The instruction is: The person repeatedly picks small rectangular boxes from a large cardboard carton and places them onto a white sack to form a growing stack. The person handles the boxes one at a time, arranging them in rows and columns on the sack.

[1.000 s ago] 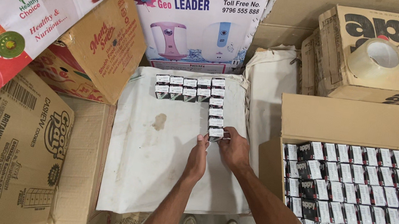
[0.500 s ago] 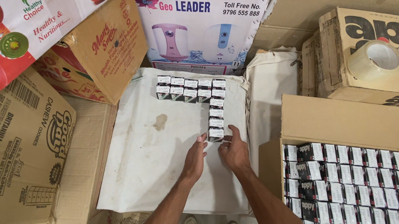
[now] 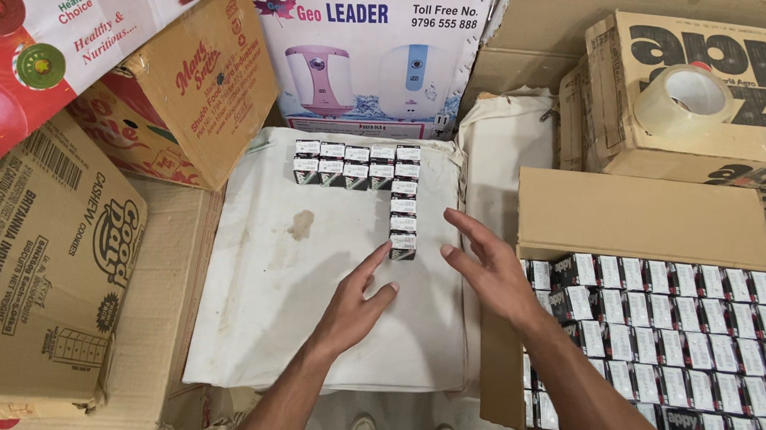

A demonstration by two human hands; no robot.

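Both hands empty, fingers spread — left hand (image 3: pixel 351 309) seemingly just below the L-shaped row of small black-and-white cartons (image 3: pixel 400 216), right hand (image 3: pixel 495 267) at its 3 o'clock.

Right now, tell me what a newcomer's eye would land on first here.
First, the L-shaped line of small black-and-white cartons standing on a stained white sheet in the middle, with the left hand just below its end and the right hand spread open beside it, both empty. Next, the open cardboard box on the right, packed with rows of the same cartons. A roll of clear tape sits on a closed box top right.
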